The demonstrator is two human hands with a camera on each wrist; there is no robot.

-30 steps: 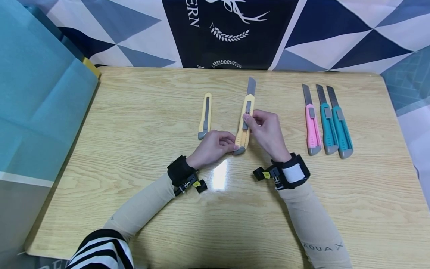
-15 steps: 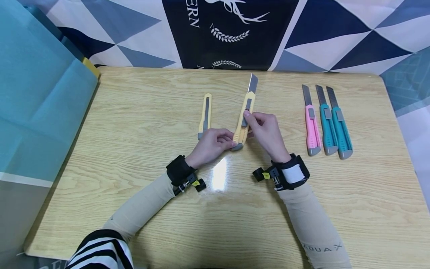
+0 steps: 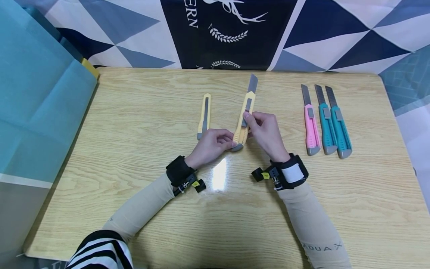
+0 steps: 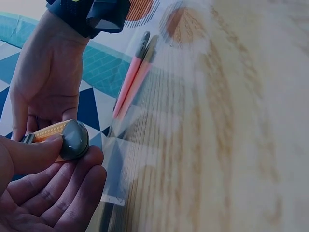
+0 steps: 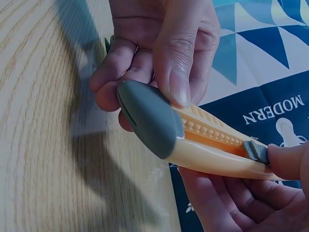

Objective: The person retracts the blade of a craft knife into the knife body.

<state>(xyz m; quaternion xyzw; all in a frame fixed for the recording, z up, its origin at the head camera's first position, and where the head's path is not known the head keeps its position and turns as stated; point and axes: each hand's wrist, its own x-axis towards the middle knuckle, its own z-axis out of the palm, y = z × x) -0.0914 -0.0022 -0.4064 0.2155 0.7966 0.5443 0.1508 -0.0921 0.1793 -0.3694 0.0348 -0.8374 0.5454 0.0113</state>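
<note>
A yellow box cutter (image 3: 248, 100) with a grey end cap is held off the table between both hands, its blade (image 3: 252, 83) out and pointing away from me. My left hand (image 3: 212, 145) pinches the grey end cap (image 4: 76, 140) between thumb and fingers. My right hand (image 3: 267, 131) grips the yellow body, its thumb on the grey slider (image 5: 255, 151), as the right wrist view shows. Left of it lies a second yellow box cutter (image 3: 205, 112), no blade visible beyond its tip; my left hand is beside its lower end.
At the right, a pink box cutter (image 3: 312, 130) and two teal box cutters (image 3: 329, 130) (image 3: 342, 132) lie side by side, blades out, pointing away. The wooden table (image 3: 141, 108) ends at a patterned cloth (image 3: 231, 48). Blue covering (image 3: 40, 101) hangs at the left.
Over the last second, the held box cutter has shifted slightly away from me and its end cap has moved a little left. Both hands keep hold; the other box cutters stay put.
</note>
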